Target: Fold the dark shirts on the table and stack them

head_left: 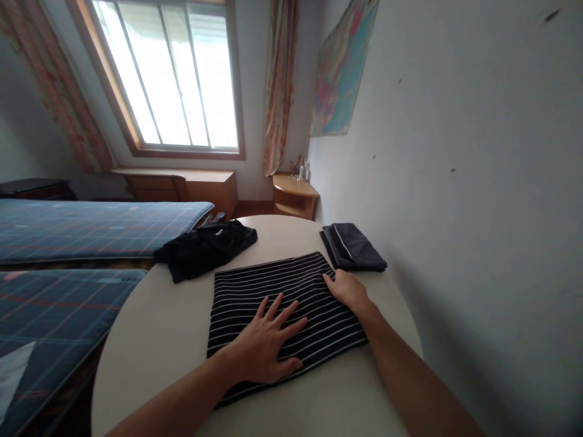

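A black garment with thin white stripes (pixel 273 276) lies folded into a rough rectangle on the round, pale table (pixel 150 340). My left hand (pixel 268 346) rests flat on its near middle, fingers spread wide. At its right edge, my right hand (pixel 347 290) is closed on the cloth, the thumb on top and the other fingers mostly hidden. Just beyond that hand sits a stack of folded dark grey clothes (pixel 359 247). A crumpled black garment (pixel 204 249) lies at the table's far left edge, partly hanging over it.
Two blue plaid mattresses (pixel 100 227) lie left of the table. A white wall (pixel 455 243) runs close along the right. Behind stand a wooden desk (pixel 207 176) under the window and a corner shelf (pixel 296 185) with small items on top.
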The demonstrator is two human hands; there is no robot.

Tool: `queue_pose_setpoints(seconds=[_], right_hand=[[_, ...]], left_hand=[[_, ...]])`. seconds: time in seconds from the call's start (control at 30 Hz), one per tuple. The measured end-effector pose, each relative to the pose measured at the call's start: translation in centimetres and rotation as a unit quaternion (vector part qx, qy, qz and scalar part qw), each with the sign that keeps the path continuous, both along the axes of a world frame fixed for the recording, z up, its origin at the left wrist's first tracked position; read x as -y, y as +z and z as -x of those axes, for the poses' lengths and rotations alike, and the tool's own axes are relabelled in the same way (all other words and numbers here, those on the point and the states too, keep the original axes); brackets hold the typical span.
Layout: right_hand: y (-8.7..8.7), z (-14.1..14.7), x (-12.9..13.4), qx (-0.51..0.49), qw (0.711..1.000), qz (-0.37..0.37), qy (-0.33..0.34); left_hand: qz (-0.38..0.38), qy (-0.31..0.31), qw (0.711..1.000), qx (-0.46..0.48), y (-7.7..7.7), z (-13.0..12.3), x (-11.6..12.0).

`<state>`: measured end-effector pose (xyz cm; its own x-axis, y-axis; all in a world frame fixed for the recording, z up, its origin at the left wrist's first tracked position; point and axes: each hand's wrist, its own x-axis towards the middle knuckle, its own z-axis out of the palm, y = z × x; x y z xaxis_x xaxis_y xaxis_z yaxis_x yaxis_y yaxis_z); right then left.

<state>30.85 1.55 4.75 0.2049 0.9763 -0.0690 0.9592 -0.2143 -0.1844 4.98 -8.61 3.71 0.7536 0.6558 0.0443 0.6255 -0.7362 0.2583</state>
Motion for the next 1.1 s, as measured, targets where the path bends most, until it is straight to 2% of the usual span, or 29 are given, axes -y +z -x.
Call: queue_pose_setpoints(seconds=[0.13, 0.33, 0.43, 0.57, 0.7, 0.8, 0.87, 0.93, 1.1], right_hand=[[-0.2, -0.3, -0.1, 0.015, 1.0, 0.002, 0.013], [-0.4, -0.4, 0.0, 0.014, 1.0, -0.017, 0.02], [-0.3, -0.6, 0.0, 0.002, 0.999, -0.031, 0.017], [-0.3, -0.8, -0.3, -0.008, 0.999, -0.05, 0.019], [-0.3, -0.9, -0.5, -0.01, 0.998, -0.06, 0.018], [-0.2, -1.1, -0.7, -0.015, 0.997, -0.07, 0.016], [0.0, -1.2, -0.9, -0.016, 0.997, -0.078, 0.021], [0.4, -1.3, -1.2, -0.016, 0.996, -0.085, 0.029], [2.5, -1.2, -2.1, 0.0, 0.994, -0.101, 0.039]], left_hand=[[0.011, -0.013, 1.0, 0.009, 0.4, -0.2, 0.3], [0.067, -0.111, 0.991, 0.043, 2.2, -0.4, 0.7], [0.054, -0.066, 0.995, 0.051, 2.4, 0.5, -0.2], [0.006, 0.032, 0.999, 0.022, 1.3, 2.2, -2.0], [-0.005, 0.013, 1.0, 0.017, 0.6, 2.3, -2.2], [0.006, -0.029, 0.999, 0.029, 1.1, 1.9, -1.8], [0.013, -0.033, 0.999, 0.039, 1.5, 2.1, -1.9], [0.0, 0.018, 0.999, 0.052, 1.7, 2.7, -2.4], [-0.057, 0.232, 0.97, 0.048, 1.2, 5.7, -5.0]])
